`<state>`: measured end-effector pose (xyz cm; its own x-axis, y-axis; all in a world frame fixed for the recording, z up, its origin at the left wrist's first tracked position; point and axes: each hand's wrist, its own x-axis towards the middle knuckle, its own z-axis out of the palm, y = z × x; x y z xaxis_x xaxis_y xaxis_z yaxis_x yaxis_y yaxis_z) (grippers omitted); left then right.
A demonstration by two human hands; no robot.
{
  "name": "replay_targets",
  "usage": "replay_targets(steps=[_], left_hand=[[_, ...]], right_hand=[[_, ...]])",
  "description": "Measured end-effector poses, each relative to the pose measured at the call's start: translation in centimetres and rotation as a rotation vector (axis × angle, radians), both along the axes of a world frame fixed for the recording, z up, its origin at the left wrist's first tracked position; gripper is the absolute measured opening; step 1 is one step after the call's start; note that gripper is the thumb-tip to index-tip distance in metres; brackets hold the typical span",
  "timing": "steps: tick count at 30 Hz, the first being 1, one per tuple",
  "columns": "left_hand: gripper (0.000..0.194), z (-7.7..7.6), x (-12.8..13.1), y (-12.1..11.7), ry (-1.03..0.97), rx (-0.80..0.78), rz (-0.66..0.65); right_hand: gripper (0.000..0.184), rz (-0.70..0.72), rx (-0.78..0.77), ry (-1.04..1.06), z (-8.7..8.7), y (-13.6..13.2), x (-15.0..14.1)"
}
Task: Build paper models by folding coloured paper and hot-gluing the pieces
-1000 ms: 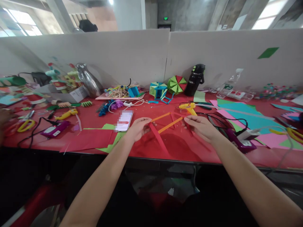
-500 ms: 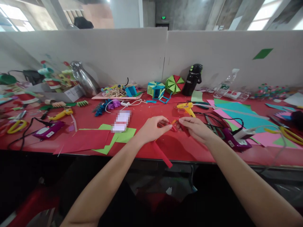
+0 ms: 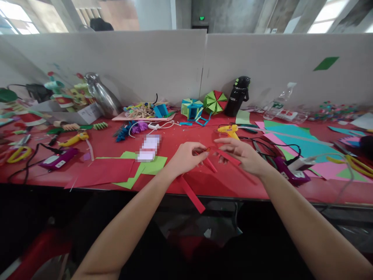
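My left hand (image 3: 186,156) and my right hand (image 3: 241,154) meet over the red table (image 3: 110,144) near its front edge. Both pinch folded red paper strips (image 3: 222,154), with a bit of orange showing where the fingers meet. One long red strip (image 3: 191,197) trails from my left hand down past the table edge. Another runs under my right hand toward the right. A yellow glue gun (image 3: 230,131) lies just behind my right hand.
Red and green paper sheets (image 3: 116,169) and a phone (image 3: 149,147) lie left of my hands. Purple glue guns (image 3: 58,159) with cables sit on both sides. A black bottle (image 3: 239,96), paper pinwheels (image 3: 215,102), a steel kettle (image 3: 103,95) and scissors (image 3: 17,153) line the back and left. Coloured sheets (image 3: 300,144) cover the right.
A second ago my hands were apart, stretching orange and red strips between them. They came together and folded the strips up; now they part slightly, with the red strips between them.
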<state>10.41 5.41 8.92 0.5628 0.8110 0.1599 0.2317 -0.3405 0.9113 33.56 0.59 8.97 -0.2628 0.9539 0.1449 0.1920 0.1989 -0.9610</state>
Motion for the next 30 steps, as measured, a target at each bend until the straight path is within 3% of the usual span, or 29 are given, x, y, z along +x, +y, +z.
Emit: replay_targets(steps=[5, 10, 15, 21, 25, 30], left_hand=[[0.019, 0.3, 0.0, -0.2, -0.024, -0.091, -0.047], [0.011, 0.8, 0.2, -0.4, -0.034, -0.212, -0.11], [0.011, 1.2, 0.2, -0.7, -0.028, -0.232, -0.136], [0.022, 2.2, -0.2, -0.8, -0.065, -0.408, -0.256], [0.032, 2.3, -0.8, -0.1, -0.071, -0.621, -0.327], [0.035, 1.7, -1.1, 0.2, -0.047, -0.658, -0.343]], right_hand=[[0.037, -0.129, 0.134, -0.149, 0.3, 0.0, -0.9], [0.021, -0.214, 0.301, -0.129, 0.2, 0.5, -1.6], [0.027, -0.167, 0.194, -0.128, 0.2, 0.5, -1.6], [0.028, -0.265, 0.243, -0.158, 0.9, 0.5, -2.0], [0.03, -0.202, 0.198, -0.147, 0.7, 0.6, -2.4], [0.027, -0.108, 0.113, -0.049, 0.0, 0.8, -2.4]])
